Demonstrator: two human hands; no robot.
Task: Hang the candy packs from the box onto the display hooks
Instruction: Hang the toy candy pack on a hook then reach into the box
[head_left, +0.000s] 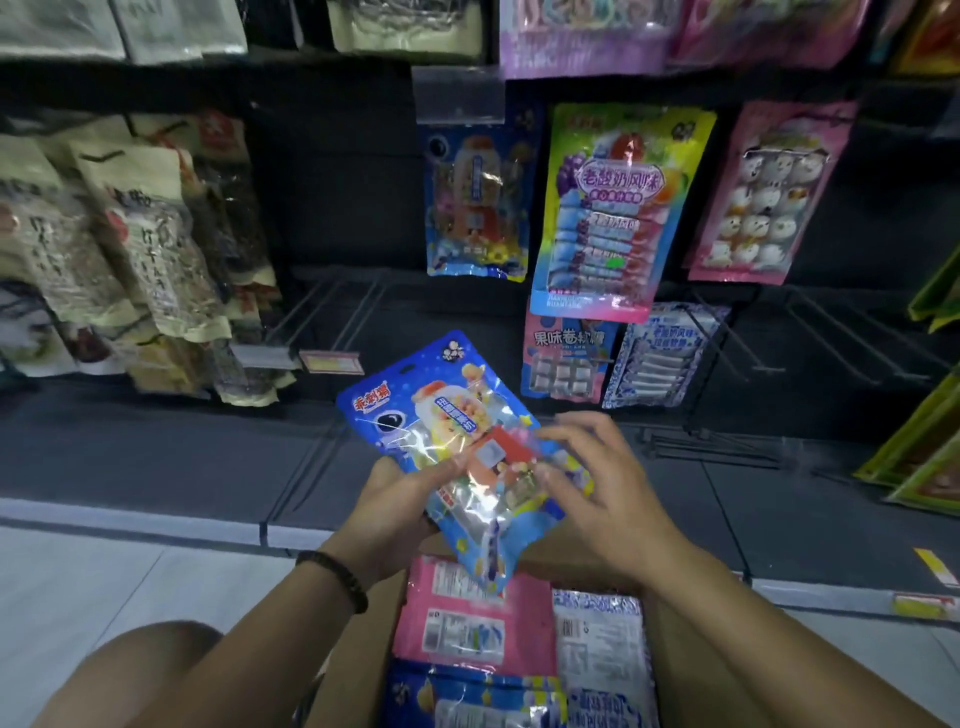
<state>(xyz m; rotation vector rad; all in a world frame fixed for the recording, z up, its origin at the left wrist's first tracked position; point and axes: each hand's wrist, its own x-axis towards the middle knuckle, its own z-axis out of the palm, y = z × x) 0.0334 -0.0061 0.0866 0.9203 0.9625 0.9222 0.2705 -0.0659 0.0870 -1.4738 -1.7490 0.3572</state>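
Candy pack long axis tilts up-left toward hooks; left hand pinches lower end, right hand rests spread fingers on side.

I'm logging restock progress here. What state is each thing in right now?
Blue candy pack, out of the box, held tilted, not yet hung.
Left hand, grips the pack's lower left.
Right hand, fingers on the pack's right side; grip unclear.
Box, open, packs inside.
Pink pack, lying back-up in the box.
Hanging blue pack, on its hook.
Wire hooks, bare.
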